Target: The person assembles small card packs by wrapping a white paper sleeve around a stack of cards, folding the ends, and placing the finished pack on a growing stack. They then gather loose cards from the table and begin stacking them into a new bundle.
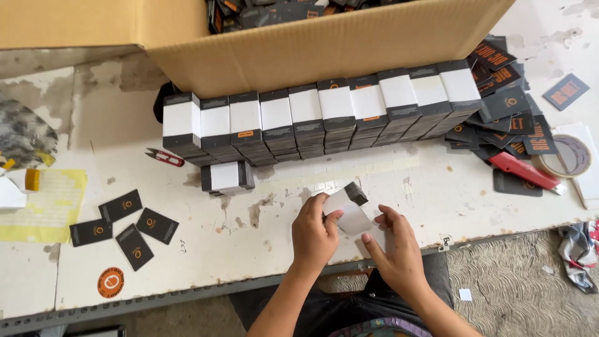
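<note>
card stack (pixel 349 203) | gripped by left hand (pixel 315 234) and right hand (pixel 393 246) fingers | judged light, loose; best held at edges, over white band

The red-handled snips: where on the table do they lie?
In the head view, the red-handled snips lie left of centre on the table, beside the left end of the banded card stacks.

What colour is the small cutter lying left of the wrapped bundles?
The cutter is red with black tips, seen in the head view.
</note>
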